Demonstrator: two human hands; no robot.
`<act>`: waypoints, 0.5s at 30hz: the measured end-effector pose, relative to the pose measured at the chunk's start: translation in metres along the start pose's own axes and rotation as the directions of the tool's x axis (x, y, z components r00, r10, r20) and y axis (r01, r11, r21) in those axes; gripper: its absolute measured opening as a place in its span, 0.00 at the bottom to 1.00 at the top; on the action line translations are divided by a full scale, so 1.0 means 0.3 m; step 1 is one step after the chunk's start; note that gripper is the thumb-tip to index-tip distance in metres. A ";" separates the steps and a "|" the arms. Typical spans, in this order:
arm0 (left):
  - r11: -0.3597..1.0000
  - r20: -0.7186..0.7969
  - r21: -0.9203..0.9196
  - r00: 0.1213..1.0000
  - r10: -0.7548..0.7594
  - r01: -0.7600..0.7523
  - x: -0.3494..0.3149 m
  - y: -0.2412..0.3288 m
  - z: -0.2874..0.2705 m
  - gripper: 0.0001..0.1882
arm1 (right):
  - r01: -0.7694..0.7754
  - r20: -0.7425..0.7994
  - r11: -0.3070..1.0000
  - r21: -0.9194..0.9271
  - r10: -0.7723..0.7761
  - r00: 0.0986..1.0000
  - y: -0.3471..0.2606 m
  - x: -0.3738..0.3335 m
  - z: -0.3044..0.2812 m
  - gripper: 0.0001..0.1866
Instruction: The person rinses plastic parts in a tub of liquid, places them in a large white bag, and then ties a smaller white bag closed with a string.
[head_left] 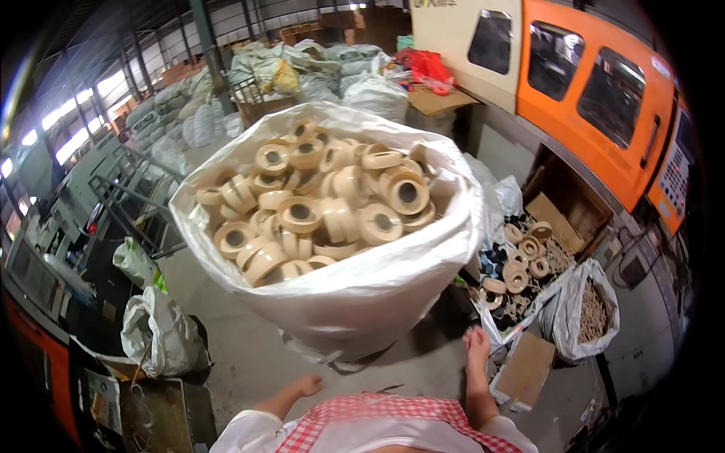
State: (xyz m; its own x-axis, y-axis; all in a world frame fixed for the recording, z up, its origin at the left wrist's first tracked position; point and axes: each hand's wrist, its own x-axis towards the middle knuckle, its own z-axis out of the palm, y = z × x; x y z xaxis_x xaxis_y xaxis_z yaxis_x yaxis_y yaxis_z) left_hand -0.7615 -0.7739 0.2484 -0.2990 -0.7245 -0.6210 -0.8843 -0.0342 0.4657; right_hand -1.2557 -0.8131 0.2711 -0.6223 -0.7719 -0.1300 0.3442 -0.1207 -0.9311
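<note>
A big white woven sack (362, 291) stands in front of me, its mouth rolled open. Cream-coloured plastic rings (300, 214) with round centre holes, some dark inside, fill it to near the rim. My left hand (308, 385) hangs low, just this side of the sack and apart from it; its fingers are too small and turned away to read. My right hand (476, 341) is lowered to the right of the sack, fingers loosely bent and somewhat apart, with nothing visible in them. It is nearest to a pile of loose cream rings (516, 276) on the right.
An orange and cream machine (596, 98) with windows stands on the right. Below it are a white sack of thin beige scraps (595, 317) and a cardboard box (526, 368). A smaller white sack (160, 332) sits at left. Stacked bulging sacks (302, 68) line the back.
</note>
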 end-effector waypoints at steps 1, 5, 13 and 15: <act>0.996 -0.096 -0.076 0.994 -0.046 0.039 -0.062 -0.117 0.039 0.24 | 0.066 0.074 0.993 -0.097 -0.059 0.996 -0.123 -0.039 0.182 0.12; 0.978 -0.202 -0.139 0.962 -0.181 0.155 -0.236 -0.299 0.058 0.22 | 0.384 0.304 0.920 -0.074 -0.346 0.888 -0.390 -0.101 0.669 0.10; 0.790 -0.169 -0.538 0.881 -0.443 0.294 -0.454 -0.525 0.076 0.26 | 0.473 0.891 0.880 -0.032 -0.189 0.413 -0.455 -0.374 1.512 0.10; 0.759 -0.137 -0.558 0.865 -0.482 0.334 -0.462 -0.569 0.046 0.28 | 0.610 0.964 0.791 -0.058 -0.115 0.241 -0.427 -0.412 1.688 0.12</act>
State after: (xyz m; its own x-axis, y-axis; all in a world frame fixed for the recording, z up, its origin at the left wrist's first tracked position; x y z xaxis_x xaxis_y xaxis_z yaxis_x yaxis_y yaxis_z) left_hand -0.5740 -0.6582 0.2461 0.2167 -0.7050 -0.6753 -0.5713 -0.6525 0.4979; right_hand -0.8670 -1.0183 0.5789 0.4876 -0.7738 0.4044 -0.1481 -0.5298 -0.8351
